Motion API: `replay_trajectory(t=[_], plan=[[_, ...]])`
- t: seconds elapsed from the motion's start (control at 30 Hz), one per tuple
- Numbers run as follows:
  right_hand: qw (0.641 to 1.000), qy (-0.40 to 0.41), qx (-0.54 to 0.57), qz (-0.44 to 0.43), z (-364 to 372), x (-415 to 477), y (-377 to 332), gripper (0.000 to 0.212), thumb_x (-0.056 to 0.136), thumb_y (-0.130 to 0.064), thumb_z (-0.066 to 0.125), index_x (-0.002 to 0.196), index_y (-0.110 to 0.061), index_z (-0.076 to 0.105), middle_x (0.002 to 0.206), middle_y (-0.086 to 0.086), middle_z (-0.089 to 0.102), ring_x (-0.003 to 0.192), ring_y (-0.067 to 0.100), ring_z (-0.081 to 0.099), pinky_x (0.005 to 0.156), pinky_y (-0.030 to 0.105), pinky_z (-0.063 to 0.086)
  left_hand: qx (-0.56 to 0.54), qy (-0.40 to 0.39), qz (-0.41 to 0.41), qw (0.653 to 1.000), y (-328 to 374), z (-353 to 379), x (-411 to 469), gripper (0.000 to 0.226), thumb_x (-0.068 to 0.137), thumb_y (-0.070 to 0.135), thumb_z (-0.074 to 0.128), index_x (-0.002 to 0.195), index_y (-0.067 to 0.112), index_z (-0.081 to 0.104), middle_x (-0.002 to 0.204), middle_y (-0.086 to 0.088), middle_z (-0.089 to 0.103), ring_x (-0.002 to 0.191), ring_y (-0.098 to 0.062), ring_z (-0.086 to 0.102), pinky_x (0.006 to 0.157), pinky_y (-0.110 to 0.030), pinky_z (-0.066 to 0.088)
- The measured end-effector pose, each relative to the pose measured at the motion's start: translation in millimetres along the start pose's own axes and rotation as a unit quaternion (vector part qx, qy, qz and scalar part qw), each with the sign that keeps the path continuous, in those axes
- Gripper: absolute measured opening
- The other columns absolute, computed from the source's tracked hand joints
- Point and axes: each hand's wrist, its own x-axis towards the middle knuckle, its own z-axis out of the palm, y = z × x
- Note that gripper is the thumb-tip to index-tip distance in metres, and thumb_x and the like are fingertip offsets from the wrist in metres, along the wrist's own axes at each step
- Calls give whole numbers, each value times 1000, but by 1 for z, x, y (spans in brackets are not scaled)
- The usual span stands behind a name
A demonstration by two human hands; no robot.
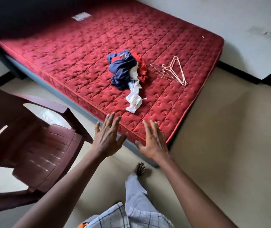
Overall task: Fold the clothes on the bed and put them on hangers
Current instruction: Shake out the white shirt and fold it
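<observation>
A crumpled pile of clothes lies on the red quilted mattress (85,51): a navy garment (122,69), a red one (142,68) behind it and a white one (134,96) trailing toward the near edge. To the right of the pile lie pink plastic hangers (175,69) and thin wire hangers (157,70). My left hand (107,136) and my right hand (153,139) are stretched out, palms down, fingers spread, over the mattress's near corner. Both hold nothing and are a short way from the white garment.
A dark maroon plastic chair (32,142) stands close on the left, beside the bed. Pale floor (230,129) stretches to the right of the mattress. A white wall runs behind the bed. My leg and bare foot (140,168) are near the bed's corner.
</observation>
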Motion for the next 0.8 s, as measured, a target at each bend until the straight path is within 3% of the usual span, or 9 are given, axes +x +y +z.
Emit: replay_trajectory(t=[0.2, 0.43, 0.6, 0.8], plan=[[994, -33, 95, 52, -6, 90, 33, 93, 86, -54, 67, 162, -26, 20, 166, 13, 20, 153, 30, 25, 119, 44, 31, -23, -37, -44, 998, -10, 12, 91, 76, 99, 61, 55, 161, 28, 25, 174, -8, 18, 161, -26, 15, 123, -58, 27], [968, -97, 211, 93, -12, 185, 63, 82, 90, -51, 67, 159, -29, 28, 160, 3, 27, 149, 22, 33, 118, 37, 33, -45, -20, -55, 997, -19, 15, 185, 64, 99, 55, 60, 151, 21, 46, 162, -8, 40, 147, -28, 43, 113, -44, 43], [952, -109, 255, 131, -3, 252, 75, 68, 91, -45, 68, 151, -31, 40, 147, 1, 44, 138, 21, 46, 111, 38, 42, -69, -94, -86, 989, -35, 44, 240, 74, 94, 67, 47, 153, 23, 40, 163, -6, 38, 147, -26, 42, 117, -44, 42], [935, -118, 281, 180, 38, 346, 85, 61, 89, -41, 70, 144, -30, 47, 136, 1, 57, 129, 20, 54, 107, 37, 46, -76, -170, -92, 978, -61, 90, 338, 66, 97, 47, 66, 153, 23, 40, 154, -5, 49, 140, -26, 49, 111, -39, 44]])
